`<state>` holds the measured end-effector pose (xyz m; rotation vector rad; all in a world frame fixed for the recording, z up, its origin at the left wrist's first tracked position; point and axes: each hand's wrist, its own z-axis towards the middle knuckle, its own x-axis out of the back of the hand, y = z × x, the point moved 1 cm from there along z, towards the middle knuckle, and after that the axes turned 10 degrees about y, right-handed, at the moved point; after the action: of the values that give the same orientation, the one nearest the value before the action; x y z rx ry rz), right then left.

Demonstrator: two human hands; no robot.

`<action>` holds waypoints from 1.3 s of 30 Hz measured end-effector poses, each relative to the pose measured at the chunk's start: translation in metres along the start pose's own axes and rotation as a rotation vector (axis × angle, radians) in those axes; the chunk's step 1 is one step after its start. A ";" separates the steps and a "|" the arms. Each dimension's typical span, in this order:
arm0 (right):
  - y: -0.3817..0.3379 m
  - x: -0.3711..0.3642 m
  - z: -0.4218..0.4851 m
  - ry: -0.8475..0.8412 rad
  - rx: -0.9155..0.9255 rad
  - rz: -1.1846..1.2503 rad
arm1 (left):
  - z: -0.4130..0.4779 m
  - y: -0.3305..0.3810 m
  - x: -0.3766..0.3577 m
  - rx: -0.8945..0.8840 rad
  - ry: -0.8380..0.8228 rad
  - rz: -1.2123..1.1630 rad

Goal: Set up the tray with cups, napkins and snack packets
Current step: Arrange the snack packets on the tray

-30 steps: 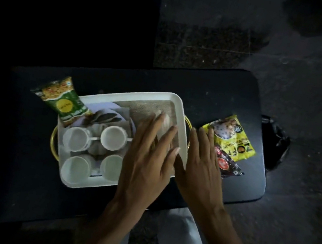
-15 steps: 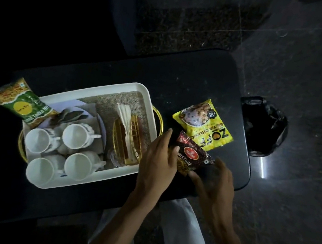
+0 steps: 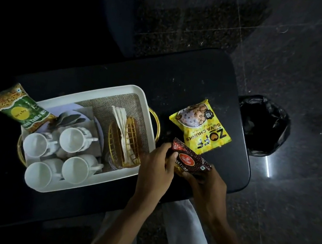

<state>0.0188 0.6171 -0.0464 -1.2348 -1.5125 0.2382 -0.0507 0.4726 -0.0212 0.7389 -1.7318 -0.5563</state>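
Note:
A white tray (image 3: 105, 92) with gold handles sits on the black table (image 3: 183, 79). Several white cups (image 3: 71, 140) fill its left half. A gold napkin holder (image 3: 132, 138) with white napkins (image 3: 120, 119) stands on the burlap mat in its right half. A green snack packet (image 3: 17, 108) rests on the tray's far left corner. A yellow packet (image 3: 201, 127) lies on the table to the right. Just right of the tray, my left hand (image 3: 156, 168) and my right hand (image 3: 206, 187) both grip a dark red mixture packet (image 3: 188, 161), raised slightly off the table.
A black plastic bag (image 3: 263, 125) sits on the dark stone floor past the table's right end. A white cloth on my lap (image 3: 185, 231) shows below the table's near edge. A dark chair (image 3: 118, 9) stands behind the table.
Both hands left the napkin holder in the tray and moved right. They closed on the dark red packet, which is now lifted a little off the table.

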 end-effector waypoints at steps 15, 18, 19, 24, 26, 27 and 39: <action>-0.107 0.040 -0.044 0.053 0.231 0.130 | -0.024 0.022 0.089 -0.115 0.359 -0.304; -0.137 0.023 -0.047 0.031 0.244 0.332 | -0.019 0.021 0.121 -0.086 0.422 -0.413; -0.147 0.015 -0.046 0.037 0.263 0.360 | -0.016 0.018 0.132 -0.078 0.432 -0.444; -0.205 -0.038 -0.028 0.006 0.365 0.376 | 0.011 -0.019 0.192 -0.061 0.462 -0.493; -0.223 -0.065 -0.021 -0.051 0.375 0.394 | 0.024 -0.043 0.211 -0.021 0.410 -0.492; -0.232 -0.078 -0.016 -0.081 0.377 0.387 | 0.031 -0.055 0.217 -0.006 0.389 -0.481; -0.260 -0.208 0.049 -0.140 0.332 -0.133 | 0.107 -0.160 0.207 0.301 0.415 -0.450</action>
<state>-0.1991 0.3638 -0.0061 -0.8653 -1.5928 0.4751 -0.1604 0.2117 -0.0229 1.3748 -1.2737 -0.4045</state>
